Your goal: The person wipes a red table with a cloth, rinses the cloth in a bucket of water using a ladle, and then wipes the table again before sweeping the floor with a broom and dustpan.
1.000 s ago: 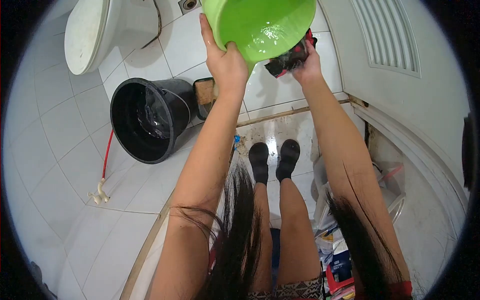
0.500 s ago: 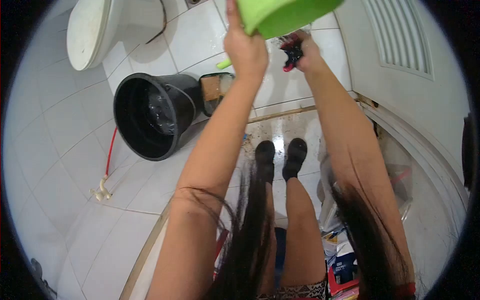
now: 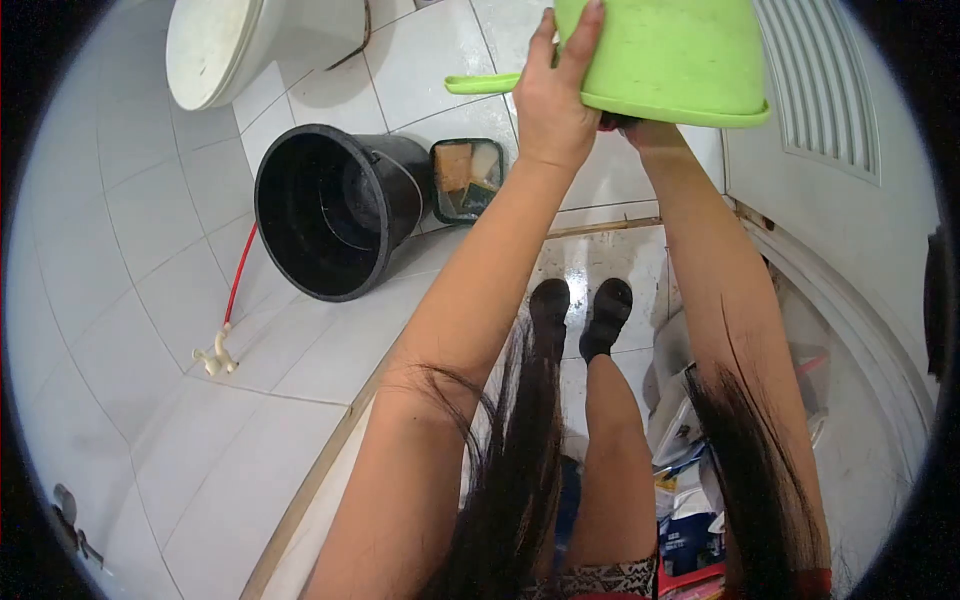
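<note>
A light green water dipper (image 3: 670, 60), its rim turned down toward me, is at the top of the head view. My left hand (image 3: 556, 100) grips its side, fingers spread along the wall near the dipper's handle (image 3: 485, 84). My right hand (image 3: 652, 136) is just beneath the dipper's rim, and its fingers are mostly hidden behind it. A sliver of a dark red and black item (image 3: 612, 122) shows at my right fingers; its kind cannot be made out.
A large black bucket (image 3: 385, 215) stands to the left, beside a dark green tray (image 3: 440, 190) of soap and sponges. Farther left are a white toilet (image 3: 210, 50) and a faucet (image 3: 215, 352) with a red hose (image 3: 241, 275). A louvered door (image 3: 840, 170) is on the right.
The dipper has tipped over, its rim swinging down toward me, and moved right with my left hand. It now covers most of my right hand and the red and black item.
</note>
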Action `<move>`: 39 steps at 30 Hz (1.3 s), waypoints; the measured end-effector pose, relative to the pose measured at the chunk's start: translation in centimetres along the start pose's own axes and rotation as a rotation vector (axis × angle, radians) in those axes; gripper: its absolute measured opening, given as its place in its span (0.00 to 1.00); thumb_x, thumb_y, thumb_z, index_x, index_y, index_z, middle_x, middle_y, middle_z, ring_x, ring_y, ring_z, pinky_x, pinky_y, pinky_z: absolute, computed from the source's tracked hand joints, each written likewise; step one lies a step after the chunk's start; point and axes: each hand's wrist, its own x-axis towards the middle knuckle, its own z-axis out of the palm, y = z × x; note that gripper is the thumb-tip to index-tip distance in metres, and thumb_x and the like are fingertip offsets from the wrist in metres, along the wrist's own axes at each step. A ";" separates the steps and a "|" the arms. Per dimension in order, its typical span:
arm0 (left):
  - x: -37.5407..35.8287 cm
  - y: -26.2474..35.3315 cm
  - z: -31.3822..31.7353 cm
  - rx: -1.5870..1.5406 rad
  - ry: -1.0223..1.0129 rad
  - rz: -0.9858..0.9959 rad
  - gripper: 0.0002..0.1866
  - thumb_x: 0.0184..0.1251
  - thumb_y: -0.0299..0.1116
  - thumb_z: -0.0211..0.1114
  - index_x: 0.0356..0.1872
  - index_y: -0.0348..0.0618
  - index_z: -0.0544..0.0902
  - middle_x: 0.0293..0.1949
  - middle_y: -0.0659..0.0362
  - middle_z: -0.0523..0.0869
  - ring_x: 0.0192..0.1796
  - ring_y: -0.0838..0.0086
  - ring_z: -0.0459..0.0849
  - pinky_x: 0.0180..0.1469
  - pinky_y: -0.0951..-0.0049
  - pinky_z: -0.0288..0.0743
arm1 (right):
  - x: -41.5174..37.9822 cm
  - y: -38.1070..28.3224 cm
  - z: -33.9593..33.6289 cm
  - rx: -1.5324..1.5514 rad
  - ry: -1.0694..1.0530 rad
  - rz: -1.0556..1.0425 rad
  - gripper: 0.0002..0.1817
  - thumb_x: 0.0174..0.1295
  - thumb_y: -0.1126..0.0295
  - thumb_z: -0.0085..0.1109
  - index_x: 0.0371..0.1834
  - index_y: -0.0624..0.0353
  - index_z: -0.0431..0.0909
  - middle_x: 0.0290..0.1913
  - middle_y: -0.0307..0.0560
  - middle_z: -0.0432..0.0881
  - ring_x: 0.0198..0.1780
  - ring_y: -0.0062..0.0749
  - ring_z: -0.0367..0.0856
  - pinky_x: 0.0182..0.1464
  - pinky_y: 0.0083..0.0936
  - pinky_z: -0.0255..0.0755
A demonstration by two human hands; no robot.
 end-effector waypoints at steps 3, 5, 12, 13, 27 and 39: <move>-0.8 -1.1 -1.8 0.064 0.146 -0.365 0.36 0.45 0.14 0.45 0.58 0.53 0.49 0.41 0.49 0.75 0.39 0.61 0.75 0.44 0.69 0.65 | -2.3 -1.7 -0.5 -0.100 -0.057 0.055 0.08 0.52 0.70 0.41 0.28 0.61 0.70 0.23 0.48 0.74 0.24 0.35 0.73 0.32 0.27 0.71; -0.3 0.0 -4.4 -0.045 0.431 -0.757 0.35 0.49 0.18 0.46 0.58 0.56 0.44 0.42 0.48 0.72 0.41 0.65 0.73 0.45 0.69 0.64 | -4.5 -2.7 -0.7 -0.144 -0.065 0.042 0.08 0.51 0.66 0.48 0.27 0.59 0.71 0.24 0.44 0.75 0.21 0.33 0.72 0.27 0.26 0.70; -3.6 -4.8 -16.8 -0.606 1.406 -1.187 0.39 0.55 0.39 0.51 0.56 0.54 0.31 0.55 0.51 0.55 0.51 0.54 0.64 0.47 0.54 0.66 | -11.6 -8.4 2.3 -0.254 0.236 -0.202 0.04 0.44 0.76 0.51 0.23 0.64 0.69 0.20 0.46 0.72 0.16 0.30 0.69 0.16 0.23 0.68; -5.0 -5.0 -19.0 -0.786 1.352 -1.304 0.40 0.54 0.42 0.52 0.56 0.53 0.30 0.54 0.49 0.55 0.48 0.55 0.67 0.43 0.58 0.70 | -13.3 -9.1 3.1 -0.277 0.211 -0.212 0.04 0.44 0.77 0.51 0.22 0.65 0.68 0.19 0.46 0.71 0.15 0.30 0.70 0.16 0.23 0.68; -14.4 2.4 -24.3 0.124 0.151 -1.106 0.20 0.50 0.43 0.51 0.36 0.36 0.73 0.31 0.42 0.71 0.39 0.53 0.70 0.42 0.62 0.64 | -34.0 -14.2 21.5 -0.426 0.050 -0.663 0.04 0.42 0.80 0.50 0.19 0.64 0.65 0.18 0.46 0.69 0.18 0.31 0.72 0.19 0.27 0.70; -46.4 14.7 -41.2 0.061 -0.537 -1.077 0.21 0.44 0.43 0.57 0.42 0.51 0.73 0.44 0.54 0.73 0.47 0.62 0.70 0.50 0.65 0.62 | -35.4 -15.8 6.4 0.067 -0.249 -0.499 0.19 0.52 0.62 0.37 0.43 0.62 0.67 0.39 0.45 0.73 0.35 0.32 0.71 0.37 0.28 0.66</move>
